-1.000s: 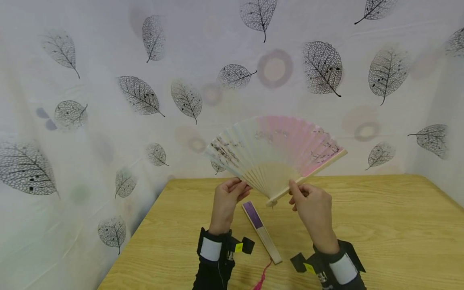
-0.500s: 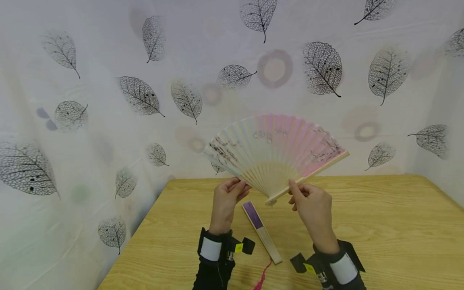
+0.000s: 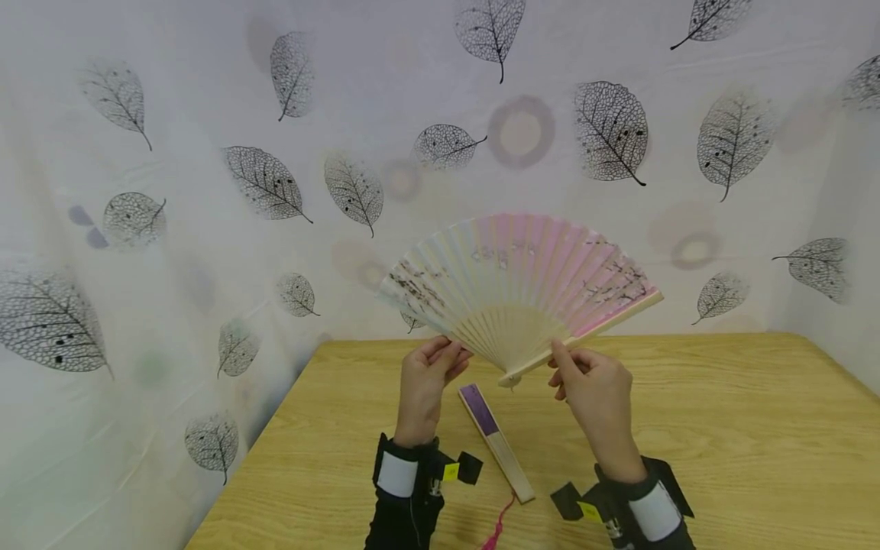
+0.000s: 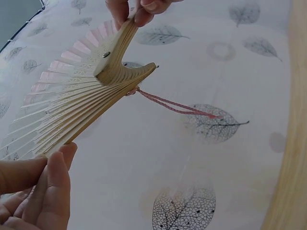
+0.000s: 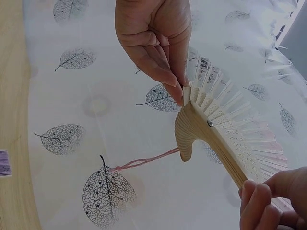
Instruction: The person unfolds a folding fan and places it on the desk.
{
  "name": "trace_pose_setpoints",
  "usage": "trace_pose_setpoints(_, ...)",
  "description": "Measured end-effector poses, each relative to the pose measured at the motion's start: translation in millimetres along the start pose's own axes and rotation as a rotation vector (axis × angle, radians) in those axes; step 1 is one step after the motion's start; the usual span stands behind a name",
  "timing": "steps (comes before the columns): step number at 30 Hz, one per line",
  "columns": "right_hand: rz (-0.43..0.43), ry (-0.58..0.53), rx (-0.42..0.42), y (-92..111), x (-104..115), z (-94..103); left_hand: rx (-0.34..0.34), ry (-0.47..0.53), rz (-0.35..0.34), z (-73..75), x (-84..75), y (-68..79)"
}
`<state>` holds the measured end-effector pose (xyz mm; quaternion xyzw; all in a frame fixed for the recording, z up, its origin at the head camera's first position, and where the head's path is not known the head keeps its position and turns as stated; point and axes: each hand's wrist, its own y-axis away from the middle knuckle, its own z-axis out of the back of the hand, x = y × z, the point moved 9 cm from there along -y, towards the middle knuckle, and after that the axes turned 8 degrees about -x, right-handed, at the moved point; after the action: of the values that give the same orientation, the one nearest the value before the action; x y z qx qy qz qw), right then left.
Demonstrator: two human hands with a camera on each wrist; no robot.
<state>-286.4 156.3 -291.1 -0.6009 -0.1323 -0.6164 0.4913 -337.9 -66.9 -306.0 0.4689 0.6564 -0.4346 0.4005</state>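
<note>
A folding fan (image 3: 509, 275), spread wide, is held up over the table in the head view. Its leaf shades from pale blue-white at left to pink at right, with printed blossom branches. My left hand (image 3: 428, 386) pinches the left outer rib between thumb and fingers. On the other side, my right hand (image 3: 596, 397) pinches the right guard stick (image 5: 225, 155). A pink cord (image 4: 177, 105) hangs from the fan's pivot end in the left wrist view. Below the hands, a second, folded fan (image 3: 496, 439) with a purple section lies on the table.
The wooden table (image 3: 742, 428) spreads beneath both hands. A pink tassel (image 3: 498, 527) trails from the folded fan toward the near edge. Behind the table hangs a white curtain (image 3: 412, 76) printed with dark leaf skeletons.
The held fan has spread slightly wider, its top edge rising a little and its left edge shifting left. Its pivot has moved slightly up and left. Both hands keep their pinch.
</note>
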Motion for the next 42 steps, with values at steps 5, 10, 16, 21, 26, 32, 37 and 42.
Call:
trace_pose_setpoints(5, -0.012, -0.004, 0.001, 0.1, -1.2, 0.3, -0.016, 0.003, 0.003, 1.3, -0.2, -0.6)
trace_pose_setpoints(10, -0.015, 0.001, -0.008, -0.4, -1.7, 0.8, -0.042, 0.006, 0.011, 3.3, -0.1, -1.8)
trace_pose_setpoints(16, -0.024, -0.019, -0.003, -0.5, -2.3, 0.5, -0.043, 0.013, 0.011, 4.4, -0.4, -2.1)
trace_pose_setpoints(21, -0.044, -0.045, 0.004, -0.4, -3.6, 0.2, -0.046, 0.010, 0.001, 4.7, -0.9, -2.0)
trace_pose_setpoints(26, -0.044, -0.055, 0.005, -0.1, -3.2, 0.2, -0.066, 0.017, 0.000, 5.4, -1.5, -1.7)
trace_pose_setpoints(32, -0.038, -0.085, 0.002, -0.4, -3.0, -1.2, -0.090, 0.040, -0.009, 7.2, -4.0, -1.5)
trace_pose_setpoints(37, -0.038, -0.099, 0.001, 0.0, -2.8, -2.2, -0.094, 0.042, -0.013, 8.2, -4.3, -1.7)
trace_pose_setpoints(42, -0.047, -0.106, -0.005, 0.2, -3.4, -1.3, -0.096, 0.053, -0.006, 8.2, -2.7, -2.1)
